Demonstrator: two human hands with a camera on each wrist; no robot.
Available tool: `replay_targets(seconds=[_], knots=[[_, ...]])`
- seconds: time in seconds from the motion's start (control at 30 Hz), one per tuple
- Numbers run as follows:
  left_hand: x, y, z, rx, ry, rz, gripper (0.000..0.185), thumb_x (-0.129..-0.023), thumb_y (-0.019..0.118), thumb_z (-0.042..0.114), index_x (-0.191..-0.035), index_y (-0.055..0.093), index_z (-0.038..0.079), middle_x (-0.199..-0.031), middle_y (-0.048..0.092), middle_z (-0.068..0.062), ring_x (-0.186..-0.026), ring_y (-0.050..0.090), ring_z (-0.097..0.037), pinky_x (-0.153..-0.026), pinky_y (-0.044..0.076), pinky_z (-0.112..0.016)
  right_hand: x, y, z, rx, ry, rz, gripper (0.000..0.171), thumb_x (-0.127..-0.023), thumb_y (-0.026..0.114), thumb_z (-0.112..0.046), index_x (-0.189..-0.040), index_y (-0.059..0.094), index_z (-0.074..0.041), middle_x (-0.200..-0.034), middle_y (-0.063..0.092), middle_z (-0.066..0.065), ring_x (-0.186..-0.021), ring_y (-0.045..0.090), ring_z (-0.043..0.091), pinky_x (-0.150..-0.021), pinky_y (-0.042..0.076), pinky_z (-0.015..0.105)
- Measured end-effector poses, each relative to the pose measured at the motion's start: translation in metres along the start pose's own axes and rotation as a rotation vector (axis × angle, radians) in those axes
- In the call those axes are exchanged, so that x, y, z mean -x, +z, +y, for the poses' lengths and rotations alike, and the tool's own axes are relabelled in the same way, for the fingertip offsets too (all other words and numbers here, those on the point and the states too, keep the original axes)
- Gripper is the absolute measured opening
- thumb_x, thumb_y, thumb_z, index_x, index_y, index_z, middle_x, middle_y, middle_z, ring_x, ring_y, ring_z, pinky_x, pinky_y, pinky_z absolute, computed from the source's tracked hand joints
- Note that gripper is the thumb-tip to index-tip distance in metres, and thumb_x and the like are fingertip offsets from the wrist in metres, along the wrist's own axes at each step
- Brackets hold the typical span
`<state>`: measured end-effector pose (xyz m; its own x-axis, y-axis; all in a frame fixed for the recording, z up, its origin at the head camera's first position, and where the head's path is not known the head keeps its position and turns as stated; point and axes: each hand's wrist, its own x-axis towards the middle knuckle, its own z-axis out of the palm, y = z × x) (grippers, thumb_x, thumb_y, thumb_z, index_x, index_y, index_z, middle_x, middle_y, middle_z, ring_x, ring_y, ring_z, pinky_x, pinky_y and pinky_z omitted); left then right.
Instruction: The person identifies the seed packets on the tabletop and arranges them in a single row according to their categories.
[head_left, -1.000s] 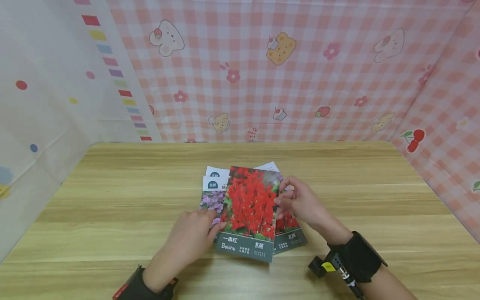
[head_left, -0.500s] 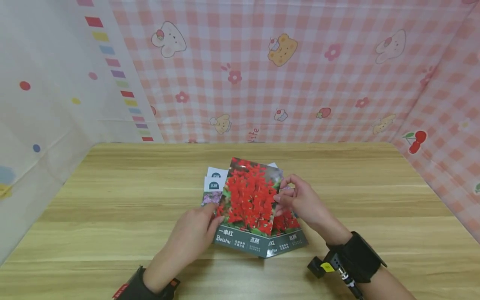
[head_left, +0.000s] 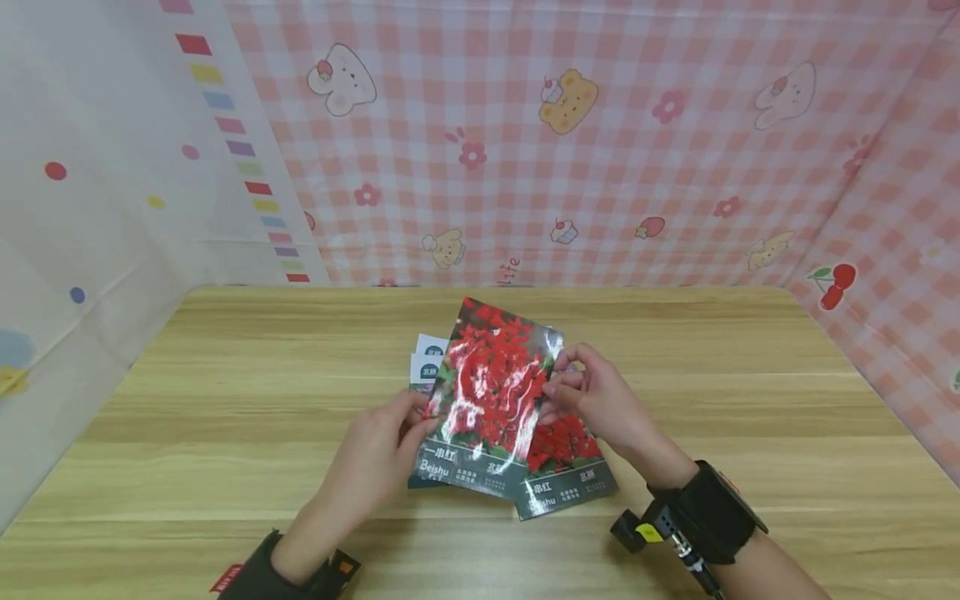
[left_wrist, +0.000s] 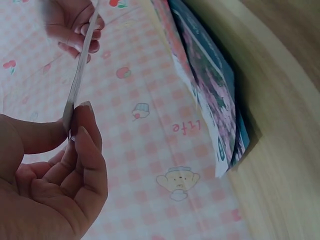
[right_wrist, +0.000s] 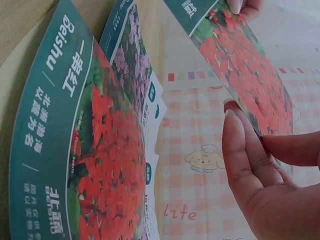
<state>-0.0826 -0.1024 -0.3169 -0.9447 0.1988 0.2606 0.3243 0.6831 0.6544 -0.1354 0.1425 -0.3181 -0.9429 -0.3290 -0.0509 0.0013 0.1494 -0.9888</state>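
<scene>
A glossy seed packet (head_left: 487, 383) printed with red flowers is held raised and tilted above other packets. My left hand (head_left: 382, 442) pinches its left edge between thumb and fingers; in the left wrist view the packet shows edge-on in that hand (left_wrist: 65, 165). At the opposite edge, my right hand (head_left: 600, 400) pinches it too, as the right wrist view shows with the hand (right_wrist: 270, 170). Under it on the table lies a second red-flower packet (head_left: 570, 483), partly covered. Purple-flower packets (right_wrist: 132, 60) lie beneath and to the left, mostly hidden in the head view.
The wood-grain table (head_left: 225, 467) reaches back to a pink checked cloth (head_left: 420, 125) hung behind it. Cloth also hangs at the left and right sides. Black bands with small cameras (head_left: 708, 512) sit on both wrists.
The top red-flower packet has risen off the pile and tilted, catching glare. My left hand has moved slightly up and left with its edge; more of the lower red-flower packet shows.
</scene>
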Motion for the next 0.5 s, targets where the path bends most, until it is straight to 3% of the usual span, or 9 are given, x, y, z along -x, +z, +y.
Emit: replay_targets(seconds=[0.3, 0.5], knots=[[-0.002, -0.014, 0.001, 0.051, -0.076, -0.005, 0.011, -0.084, 0.062, 0.000, -0.095, 0.061, 0.000, -0.067, 0.057, 0.001, -0.055, 0.049, -0.008, -0.046, 0.044, -0.021, -0.001, 0.004, -0.001, 0.042, -0.018, -0.017, 0.027, -0.091, 0.048, 0.006, -0.116, 0.038, 0.009, -0.091, 0.063, 0.023, -0.080, 0.064, 0.032, -0.076, 0.052, 0.046], [-0.003, -0.030, -0.007, 0.017, -0.103, 0.009, 0.012, -0.086, 0.061, 0.002, -0.097, 0.060, -0.001, -0.070, 0.059, -0.002, -0.058, 0.051, -0.012, -0.046, 0.043, -0.023, -0.008, 0.013, -0.001, 0.064, -0.064, -0.033, 0.030, -0.090, 0.047, 0.008, -0.119, 0.040, 0.009, -0.102, 0.060, 0.029, -0.088, 0.061, 0.038, -0.078, 0.051, 0.046]])
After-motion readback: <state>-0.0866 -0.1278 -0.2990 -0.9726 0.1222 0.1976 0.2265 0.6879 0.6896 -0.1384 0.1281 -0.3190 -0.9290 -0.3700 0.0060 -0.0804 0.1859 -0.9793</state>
